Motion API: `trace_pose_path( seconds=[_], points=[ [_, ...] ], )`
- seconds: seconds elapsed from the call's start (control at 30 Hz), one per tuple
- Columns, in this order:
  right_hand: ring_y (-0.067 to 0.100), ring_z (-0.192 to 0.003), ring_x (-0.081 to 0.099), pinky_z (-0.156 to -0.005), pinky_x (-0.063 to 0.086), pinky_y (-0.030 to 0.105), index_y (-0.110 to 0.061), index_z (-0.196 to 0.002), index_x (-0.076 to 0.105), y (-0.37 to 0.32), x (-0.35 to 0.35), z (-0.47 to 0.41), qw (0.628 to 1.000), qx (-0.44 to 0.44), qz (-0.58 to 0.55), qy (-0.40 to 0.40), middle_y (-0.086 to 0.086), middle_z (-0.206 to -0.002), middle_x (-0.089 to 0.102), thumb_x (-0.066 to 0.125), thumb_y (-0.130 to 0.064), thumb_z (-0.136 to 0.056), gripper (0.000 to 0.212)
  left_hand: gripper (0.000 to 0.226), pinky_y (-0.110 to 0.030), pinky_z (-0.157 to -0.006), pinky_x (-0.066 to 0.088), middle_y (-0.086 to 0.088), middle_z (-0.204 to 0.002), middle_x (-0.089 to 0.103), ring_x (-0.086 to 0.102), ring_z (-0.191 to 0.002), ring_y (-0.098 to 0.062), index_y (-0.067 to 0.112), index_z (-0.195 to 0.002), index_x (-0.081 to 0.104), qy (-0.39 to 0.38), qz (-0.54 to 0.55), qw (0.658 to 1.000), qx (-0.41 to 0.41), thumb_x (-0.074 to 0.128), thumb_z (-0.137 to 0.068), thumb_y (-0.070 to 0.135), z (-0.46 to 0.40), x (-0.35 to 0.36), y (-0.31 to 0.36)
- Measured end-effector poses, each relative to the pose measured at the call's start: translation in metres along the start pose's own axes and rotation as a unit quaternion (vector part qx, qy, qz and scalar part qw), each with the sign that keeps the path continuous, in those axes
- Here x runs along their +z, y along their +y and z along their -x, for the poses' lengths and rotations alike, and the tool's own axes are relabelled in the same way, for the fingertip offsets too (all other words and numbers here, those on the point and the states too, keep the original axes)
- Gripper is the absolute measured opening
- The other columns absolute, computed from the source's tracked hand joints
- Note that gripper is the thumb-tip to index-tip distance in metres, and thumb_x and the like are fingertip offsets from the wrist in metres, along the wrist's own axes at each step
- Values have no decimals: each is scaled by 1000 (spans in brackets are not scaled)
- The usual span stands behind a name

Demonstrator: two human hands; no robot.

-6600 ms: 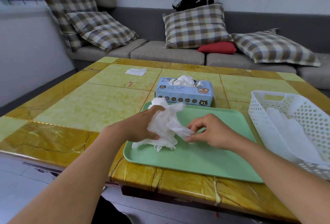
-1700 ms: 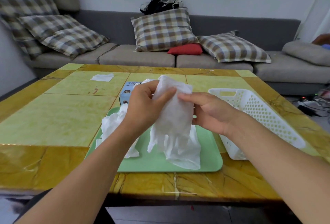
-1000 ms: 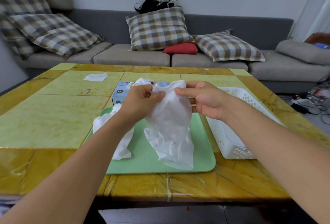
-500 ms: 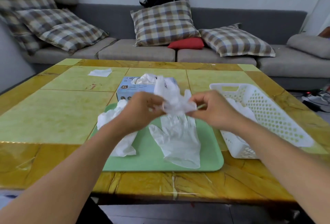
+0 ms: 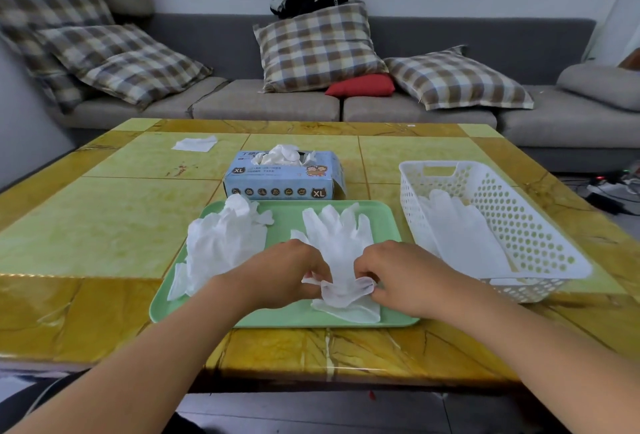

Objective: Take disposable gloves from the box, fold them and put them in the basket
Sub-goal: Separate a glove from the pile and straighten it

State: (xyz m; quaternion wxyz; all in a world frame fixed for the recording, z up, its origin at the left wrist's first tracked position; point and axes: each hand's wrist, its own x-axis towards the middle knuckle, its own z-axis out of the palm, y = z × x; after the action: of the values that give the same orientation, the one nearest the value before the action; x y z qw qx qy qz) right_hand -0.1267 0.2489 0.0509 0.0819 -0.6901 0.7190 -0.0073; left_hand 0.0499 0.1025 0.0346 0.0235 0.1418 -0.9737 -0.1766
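L hand (image 5: 282, 272): pinches cuff of glove (image 5: 341, 243), prob. to start fold.
R hand (image 5: 403, 276): pinches cuff's other corner, keeps it flat.
Glove: on tray (image 5: 388, 222), fingers point away.
Basket (image 5: 540, 250): right of R fingers, ready for drop.

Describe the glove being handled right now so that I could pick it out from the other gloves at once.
Find the green tray at the near edge of the yellow table. On its right half one white glove lies flat, fingers pointing to the blue box. Unlike the crumpled pile to its left, both hands pinch its cuff: left hand, right hand.
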Motion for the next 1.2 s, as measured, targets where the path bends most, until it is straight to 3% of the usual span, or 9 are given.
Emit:
trace_pose_path(
  seconds=[0.2,0.37,0.47,0.6,0.77,0.9,1.1,1.2],
  points=[
    [23,-64,53,-49,31,32,-20,-67,43,-10,15,0,998,0,59,-27,1,-73,52,54,-8,-79,21,14,-29,-83,52,13,-104,69,60,-92,-6,30,-102,76,-28,-34,999,4,75,-89,25,-7,-1,1],
    [22,-69,57,-58,48,42,-21,-70,52,-6,12,-1,1000,8,-8,-25,0,-75,55,57,-14,-80,13,18,-30,-88,50,12,-109,66,58,-99,-8,30,-107,73,-44,-61,997,12,73,-89,25,-6,-4,0],
    [20,-70,59,-62,49,42,-20,-73,58,-3,4,2,998,22,-48,-25,-1,-75,57,62,-18,-81,10,18,-34,-90,51,10,-113,65,60,-104,-12,28,-108,71,-36,-92,995,16,69,-91,25,-5,-4,-2],
    [21,-76,59,-68,53,43,-22,-79,60,-2,4,2,999,16,-15,-28,-3,-84,57,62,-20,-85,5,17,-36,-91,50,14,-115,62,58,-106,-13,31,-107,68,-42,-113,992,22,68,-90,28,-3,-5,-3],
    [19,-82,61,-72,55,43,-21,-101,68,-3,-2,9,999,16,-13,-50,-4,-92,61,59,-24,-85,18,38,-36,-91,50,18,-114,60,55,-105,-7,35,-105,67,-53,-67,996,9,53,-74,51,7,-10,-1],
    [12,-89,59,-77,55,38,-31,-112,66,-6,-5,11,998,2,-32,-48,-10,-100,61,62,-45,-88,28,47,-32,-85,49,18,-104,59,54,-96,-5,35,-96,66,-51,-75,996,-3,53,-78,77,5,-8,6],
    [17,-94,57,-82,52,38,-27,-116,63,-10,-1,8,998,-18,13,-59,-6,-107,54,65,-42,-93,29,19,-33,-79,52,13,-92,60,56,-84,-7,28,-100,69,-75,-102,992,20,67,-91,45,3,-8,12],
    [19,-98,57,-82,52,41,-24,-113,65,-10,4,6,998,-33,15,-58,-5,-108,54,61,-33,-95,20,28,-30,-78,52,14,-91,60,55,-81,-6,26,-101,68,-79,-95,992,13,65,-90,52,4,-8,13]
  ],
)
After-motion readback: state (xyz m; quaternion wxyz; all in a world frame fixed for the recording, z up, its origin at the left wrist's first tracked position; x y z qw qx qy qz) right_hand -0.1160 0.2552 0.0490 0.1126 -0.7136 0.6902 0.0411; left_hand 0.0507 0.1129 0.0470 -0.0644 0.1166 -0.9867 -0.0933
